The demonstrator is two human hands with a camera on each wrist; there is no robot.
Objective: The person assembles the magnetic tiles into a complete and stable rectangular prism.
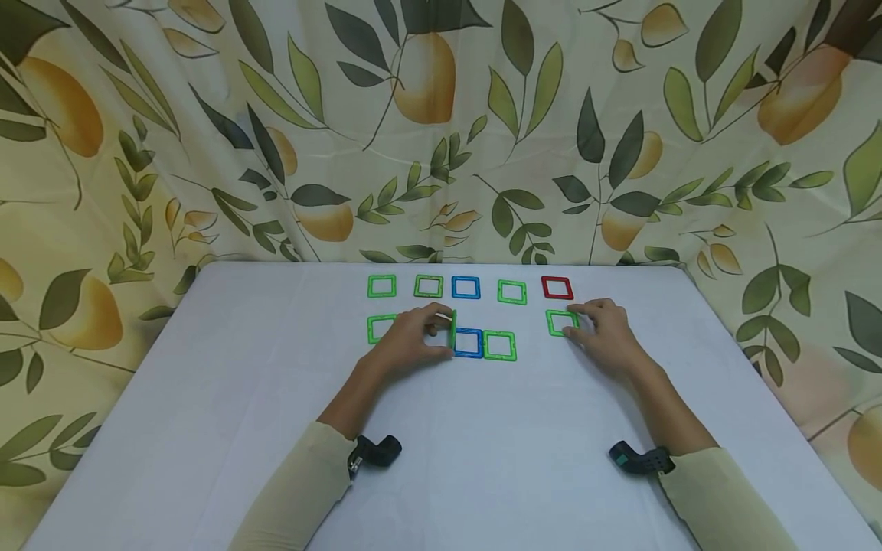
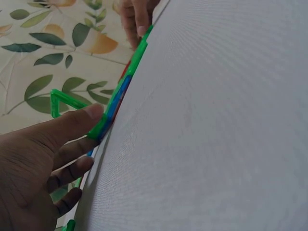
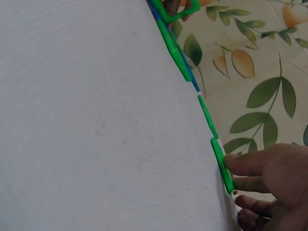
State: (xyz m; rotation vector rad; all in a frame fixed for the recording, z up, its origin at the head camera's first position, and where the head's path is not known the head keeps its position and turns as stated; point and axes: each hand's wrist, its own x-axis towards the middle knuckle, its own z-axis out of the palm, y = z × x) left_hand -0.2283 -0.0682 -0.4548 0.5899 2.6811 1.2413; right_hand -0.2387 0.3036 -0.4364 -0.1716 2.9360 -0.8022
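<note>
My left hand (image 1: pixel 412 337) pinches a green square magnetic tile (image 1: pixel 453 330), held upright on edge at the left side of a blue square tile (image 1: pixel 469 353). The blue tile lies flat, with another green tile (image 1: pixel 499 357) flat against its right side. In the left wrist view the upright tile (image 2: pixel 54 103) stands out beyond the thumb. To the right, my right hand (image 1: pixel 606 337) grips a flat green tile (image 1: pixel 551 323) by its right edge, thumb and fingers on it. The right wrist view shows that tile (image 3: pixel 221 166) between thumb and fingers, lying on the table.
Along the back lie several flat square frames, among them a green tile (image 1: pixel 382 295), a blue tile (image 1: pixel 465 297) and a red tile (image 1: pixel 557 297). Another green tile (image 1: pixel 372 329) is partly behind my left hand. A patterned curtain (image 1: pixel 441 191) hangs behind the white table (image 1: pixel 482 459).
</note>
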